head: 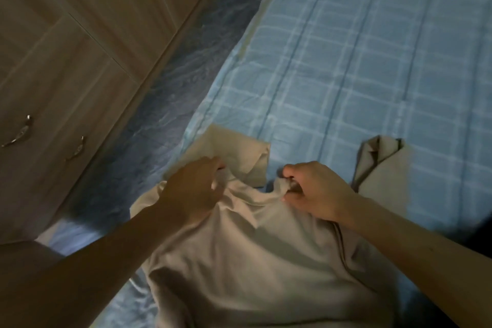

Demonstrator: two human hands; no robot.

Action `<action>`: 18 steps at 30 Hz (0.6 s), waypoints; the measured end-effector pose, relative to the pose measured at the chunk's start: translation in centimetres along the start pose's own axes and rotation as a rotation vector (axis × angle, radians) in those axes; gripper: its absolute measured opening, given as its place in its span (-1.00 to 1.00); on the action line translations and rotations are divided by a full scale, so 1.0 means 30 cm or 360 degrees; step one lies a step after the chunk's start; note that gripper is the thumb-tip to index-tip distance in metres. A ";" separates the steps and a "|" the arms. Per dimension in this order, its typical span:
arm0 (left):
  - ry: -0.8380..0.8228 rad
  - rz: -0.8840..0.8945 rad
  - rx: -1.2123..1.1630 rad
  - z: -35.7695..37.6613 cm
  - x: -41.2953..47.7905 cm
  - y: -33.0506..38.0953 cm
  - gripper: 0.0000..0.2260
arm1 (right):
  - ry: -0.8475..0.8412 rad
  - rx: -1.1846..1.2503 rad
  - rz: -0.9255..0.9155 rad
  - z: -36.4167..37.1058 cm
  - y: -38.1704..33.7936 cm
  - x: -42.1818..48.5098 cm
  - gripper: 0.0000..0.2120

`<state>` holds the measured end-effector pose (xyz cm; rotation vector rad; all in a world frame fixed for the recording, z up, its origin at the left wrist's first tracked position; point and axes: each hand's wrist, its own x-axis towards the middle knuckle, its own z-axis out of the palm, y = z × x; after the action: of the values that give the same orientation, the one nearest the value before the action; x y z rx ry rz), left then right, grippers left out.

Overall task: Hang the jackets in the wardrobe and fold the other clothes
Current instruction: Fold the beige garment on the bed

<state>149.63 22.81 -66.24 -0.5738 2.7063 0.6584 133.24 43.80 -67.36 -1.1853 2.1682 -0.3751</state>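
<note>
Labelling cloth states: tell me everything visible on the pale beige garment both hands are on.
The pale beige garment looks like soft, thin, plain fabric, creased and bunched at its top edge. It lies on the blue checked bed cover, its lower part leaving the frame. The left hand grips the top edge on one side; the right hand pinches a bunched fold on the other. Whether the flat beige piece beyond belongs to it is unclear.

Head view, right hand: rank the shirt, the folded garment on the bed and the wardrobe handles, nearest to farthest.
1. The shirt: its collar is gripped in the right hand.
2. The folded garment: lies on the bed, just right of the hand.
3. The wardrobe handles: far left, past the bed's edge.
</note>
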 end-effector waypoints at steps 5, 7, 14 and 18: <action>0.0138 0.0135 -0.0084 0.002 0.005 0.005 -0.77 | 0.0105 0.0127 -0.0102 0.018 0.023 -0.016 -0.69; 0.0192 0.0202 -0.0111 0.015 0.003 0.006 -0.77 | 0.0184 0.0153 -0.0127 0.030 0.036 -0.026 -0.61; 0.0458 0.0211 -0.0189 0.063 -0.042 0.002 -0.90 | 0.0337 0.0286 -0.0163 0.053 0.055 -0.061 -0.73; 0.0595 0.0215 -0.0153 0.061 -0.092 0.022 -0.89 | 0.0423 0.0315 -0.0169 0.059 0.081 -0.086 -0.88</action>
<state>152.09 25.07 -66.53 -0.5918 3.0971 0.7873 133.82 47.37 -68.95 -1.1959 2.2310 -0.8148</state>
